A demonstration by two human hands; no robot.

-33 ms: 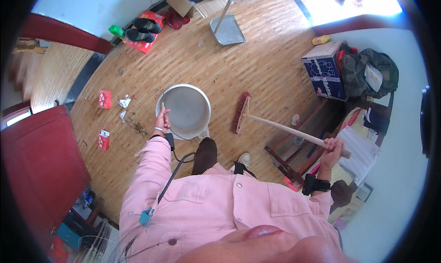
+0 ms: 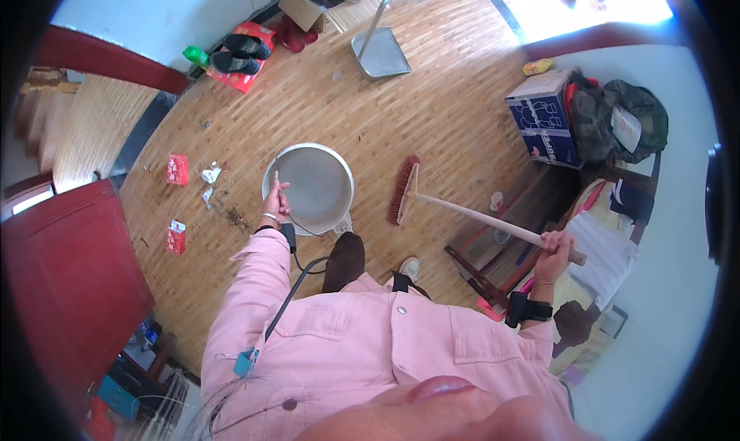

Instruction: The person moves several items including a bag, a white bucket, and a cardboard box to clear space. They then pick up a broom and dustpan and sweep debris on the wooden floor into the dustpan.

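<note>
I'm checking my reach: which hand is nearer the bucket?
Left. The left hand is by the left rim of the bucket; the right hand is off to its right, gripping the broom.

One broom [image 2: 478, 217], one basin [image 2: 312, 183], one dustpan [image 2: 383, 53], two red packets [image 2: 176, 170], seemingly two white scraps [image 2: 210, 173]

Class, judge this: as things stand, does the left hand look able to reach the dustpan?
Probably not: the left hand seems to be holding the bucket, and the dustpan stands well beyond, across a stretch of floor.
</note>
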